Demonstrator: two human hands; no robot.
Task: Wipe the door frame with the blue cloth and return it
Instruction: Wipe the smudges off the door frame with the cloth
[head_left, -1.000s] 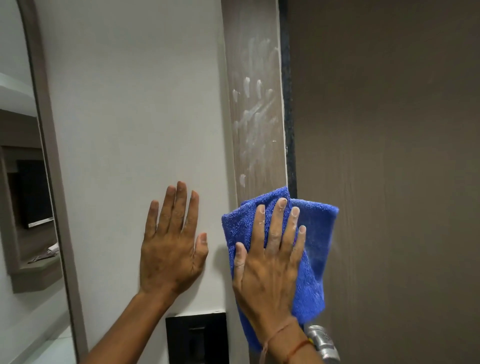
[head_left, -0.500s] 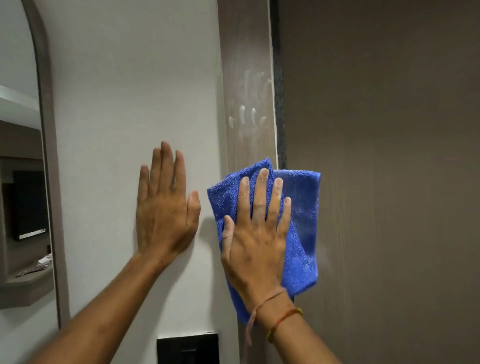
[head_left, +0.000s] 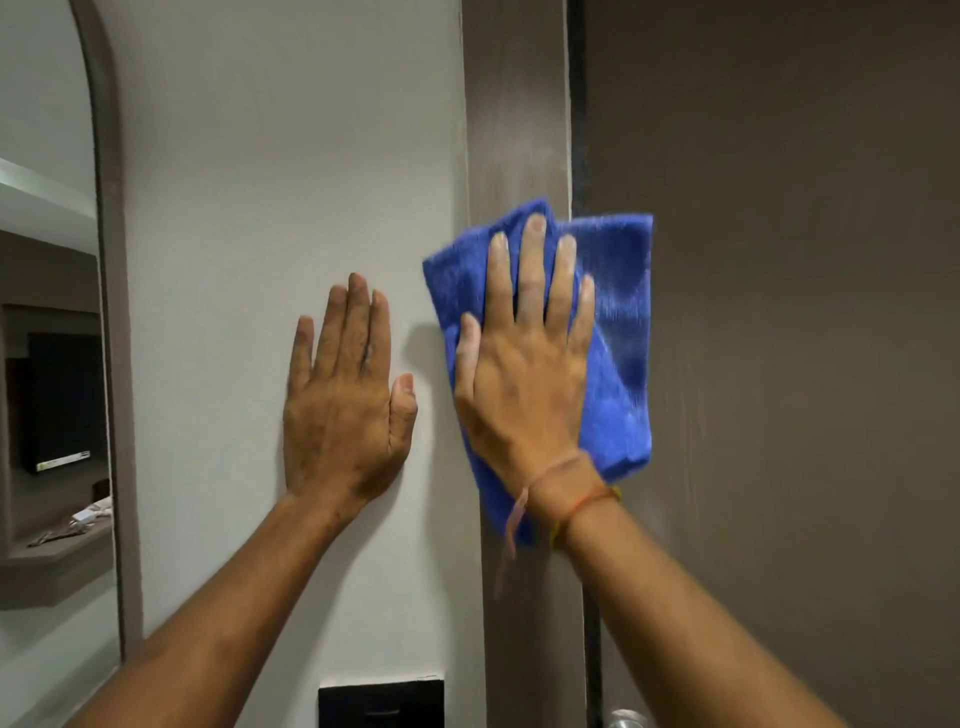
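Observation:
A folded blue cloth (head_left: 621, 332) is pressed flat against the brown door frame (head_left: 517, 114), its right part overlapping the dark door (head_left: 779, 312). My right hand (head_left: 524, 364) lies spread on the cloth, fingers pointing up, palm holding it to the frame. My left hand (head_left: 343, 405) rests flat on the white wall (head_left: 285, 156) just left of the frame, fingers together and nothing in it. The frame above the cloth looks smooth, with faint smears.
A black switch plate (head_left: 382, 701) sits low on the wall. A metal door knob (head_left: 626, 719) shows at the bottom edge. At far left an arched mirror (head_left: 47, 364) with a brown rim (head_left: 111, 260) reflects a shelf and a screen.
My right hand has slid the cloth up the frame, over the white smudges that showed above it earlier. My left hand stays flat on the wall.

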